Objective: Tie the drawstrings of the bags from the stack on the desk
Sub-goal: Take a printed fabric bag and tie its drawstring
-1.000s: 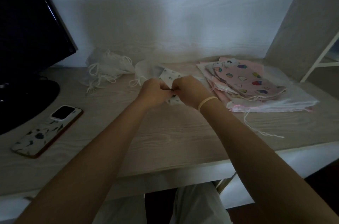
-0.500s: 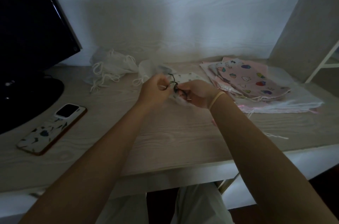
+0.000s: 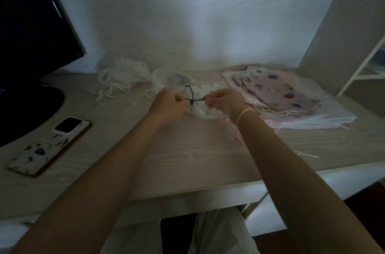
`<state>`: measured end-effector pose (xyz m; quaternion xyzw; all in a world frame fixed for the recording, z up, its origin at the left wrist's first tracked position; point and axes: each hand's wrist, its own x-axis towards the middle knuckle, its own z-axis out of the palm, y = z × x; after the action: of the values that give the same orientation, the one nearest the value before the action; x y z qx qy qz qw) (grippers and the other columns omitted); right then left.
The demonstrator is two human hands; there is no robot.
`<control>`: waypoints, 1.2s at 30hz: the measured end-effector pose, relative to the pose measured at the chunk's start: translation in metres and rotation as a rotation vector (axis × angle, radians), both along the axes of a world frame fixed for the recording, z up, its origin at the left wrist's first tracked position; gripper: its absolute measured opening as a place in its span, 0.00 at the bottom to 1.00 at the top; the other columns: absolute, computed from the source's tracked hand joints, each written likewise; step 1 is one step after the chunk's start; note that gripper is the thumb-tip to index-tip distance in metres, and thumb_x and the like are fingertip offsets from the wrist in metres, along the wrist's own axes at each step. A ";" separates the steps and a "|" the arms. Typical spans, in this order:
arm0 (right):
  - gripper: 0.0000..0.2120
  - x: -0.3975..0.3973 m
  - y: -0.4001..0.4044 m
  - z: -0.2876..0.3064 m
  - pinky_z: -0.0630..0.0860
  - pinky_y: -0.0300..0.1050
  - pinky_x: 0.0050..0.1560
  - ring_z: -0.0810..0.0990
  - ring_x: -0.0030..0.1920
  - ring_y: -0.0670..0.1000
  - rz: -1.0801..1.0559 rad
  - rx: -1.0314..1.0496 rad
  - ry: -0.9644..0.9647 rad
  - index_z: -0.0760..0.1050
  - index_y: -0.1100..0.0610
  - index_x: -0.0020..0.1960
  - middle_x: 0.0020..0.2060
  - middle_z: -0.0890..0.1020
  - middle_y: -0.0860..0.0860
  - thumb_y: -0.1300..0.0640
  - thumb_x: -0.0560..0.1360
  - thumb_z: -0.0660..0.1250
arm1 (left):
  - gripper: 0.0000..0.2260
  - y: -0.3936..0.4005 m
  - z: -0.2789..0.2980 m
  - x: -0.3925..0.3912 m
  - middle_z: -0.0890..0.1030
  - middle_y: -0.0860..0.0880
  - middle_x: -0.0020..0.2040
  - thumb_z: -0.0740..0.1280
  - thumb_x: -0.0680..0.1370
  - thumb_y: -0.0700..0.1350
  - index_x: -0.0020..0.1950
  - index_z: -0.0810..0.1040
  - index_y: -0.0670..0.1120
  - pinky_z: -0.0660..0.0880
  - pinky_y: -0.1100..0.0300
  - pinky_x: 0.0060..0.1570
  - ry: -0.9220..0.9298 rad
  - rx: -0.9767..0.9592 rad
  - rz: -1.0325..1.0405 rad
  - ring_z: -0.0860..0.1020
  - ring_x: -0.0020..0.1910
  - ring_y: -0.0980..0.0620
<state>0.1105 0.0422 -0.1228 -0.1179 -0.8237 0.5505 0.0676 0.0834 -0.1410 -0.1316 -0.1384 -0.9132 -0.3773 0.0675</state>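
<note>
left hand (image 3: 166,103) and right hand (image 3: 226,101) each pinching dark drawstring (image 3: 192,98) over white bag (image 3: 205,108), mid-desk (image 3: 187,153)

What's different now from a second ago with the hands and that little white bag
A second ago the two hands were bunched together over the small white bag. Now the left hand and right hand have drawn apart sideways, each pinching an end of the dark drawstring, which shows stretched between them. The pink stack of bags, the white bags at the back and the phone lie as before.
</note>
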 end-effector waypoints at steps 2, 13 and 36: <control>0.05 -0.003 0.003 -0.004 0.76 0.36 0.37 0.77 0.31 0.44 -0.104 0.179 0.038 0.83 0.62 0.47 0.34 0.82 0.52 0.62 0.72 0.71 | 0.08 -0.004 -0.003 -0.001 0.79 0.46 0.37 0.67 0.72 0.46 0.37 0.79 0.42 0.71 0.58 0.36 0.003 -0.207 -0.003 0.77 0.36 0.48; 0.18 -0.005 -0.008 0.006 0.76 0.41 0.43 0.77 0.43 0.49 0.259 0.659 -0.104 0.79 0.53 0.51 0.46 0.79 0.49 0.41 0.69 0.72 | 0.06 -0.008 0.012 -0.009 0.80 0.45 0.49 0.63 0.77 0.48 0.49 0.76 0.47 0.69 0.57 0.41 0.093 -0.467 0.020 0.76 0.44 0.45; 0.12 -0.045 -0.073 0.020 0.74 0.46 0.51 0.78 0.52 0.56 -0.033 0.264 0.014 0.74 0.60 0.58 0.56 0.79 0.58 0.60 0.75 0.62 | 0.04 -0.045 0.006 -0.033 0.82 0.46 0.43 0.63 0.75 0.45 0.40 0.72 0.50 0.79 0.48 0.46 -0.031 0.187 0.247 0.82 0.40 0.44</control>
<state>0.0656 -0.0309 -0.1029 -0.1178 -0.8865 0.4368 0.0975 0.0500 -0.1862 -0.1256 -0.0121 -0.8852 -0.4514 0.1118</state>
